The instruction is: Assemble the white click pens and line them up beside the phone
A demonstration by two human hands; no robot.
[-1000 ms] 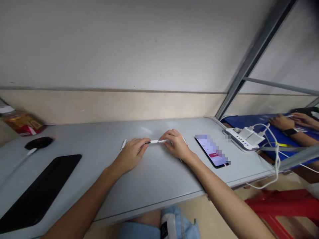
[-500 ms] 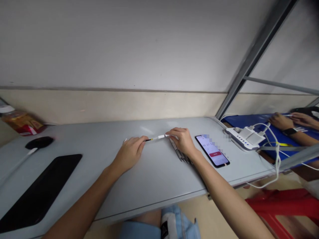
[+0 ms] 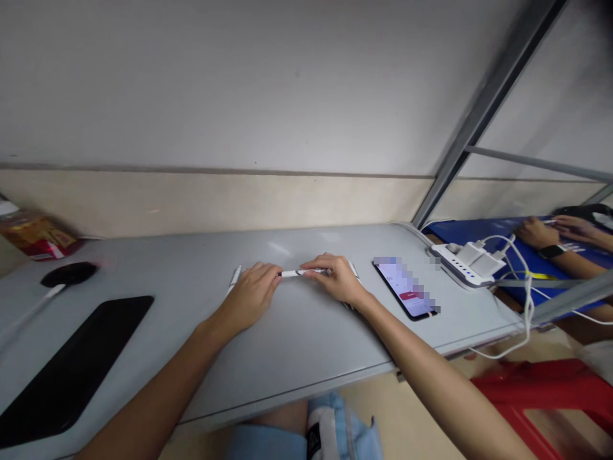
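Note:
A white pen (image 3: 289, 274) is held level just above the grey table (image 3: 287, 358), between my two hands. My left hand (image 3: 253, 291) pinches its left end, where a dark tip shows at the fingers. My right hand (image 3: 335, 276) grips the other end with thumb and fingers, near a clip. Under and beside my right hand lie pens (image 3: 353, 269), mostly covered by it. Another white piece (image 3: 235, 276) shows on the table just left of my left hand.
Right of my hands lie a lit phone (image 3: 405, 287) and a white power strip (image 3: 462, 265) with cables. At left are a black mat (image 3: 76, 370), a black round charger (image 3: 69, 275) and a bottle (image 3: 36, 236). Another person's hands (image 3: 539, 233) are at far right.
The gap between my hands has closed up; the thin dark-tipped refill that showed at my left fingers now appears inside the white barrel. My right hand has shifted slightly left along the pen.

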